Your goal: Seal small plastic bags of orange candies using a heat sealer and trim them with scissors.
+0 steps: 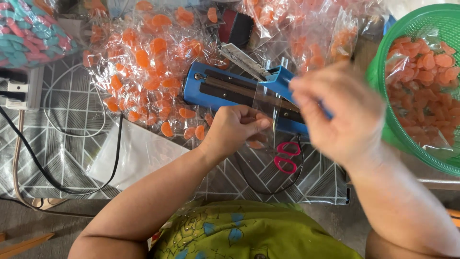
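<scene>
The step in hand appears to be the sealing of a small clear plastic bag point(266, 108) at the blue impulse heat sealer with its dark sealing strip point(225, 88), whose arm is raised. It would be done well, it is judged, if the open mouth of the bag were laid flat and unwrinkled across the strip, the orange pieces kept below the seal line, and the fingers drawn clear before the arm is pressed down. The bag is held upright at the near edge of the sealer, over the strip, between the two hands. The left hand point(235, 128) is curled, fingers bent inward, and the lower part of the bag is pinched between thumb and fingertips. The right hand point(341, 115) is blurred by motion; it is seen loosely spread beside the raised end of the sealer arm, and whether the top edge of the bag is gripped by it cannot be told. Behind the sealer, a heap of clear packets filled with orange jelly sweets point(143, 67) is spread on the grey patterned table covering point(67, 120). A green plastic mesh basket point(421, 29) holding more orange sweets stands to the right, and small pink-handled scissors point(286, 157) lie just in front of the sealer.
</scene>
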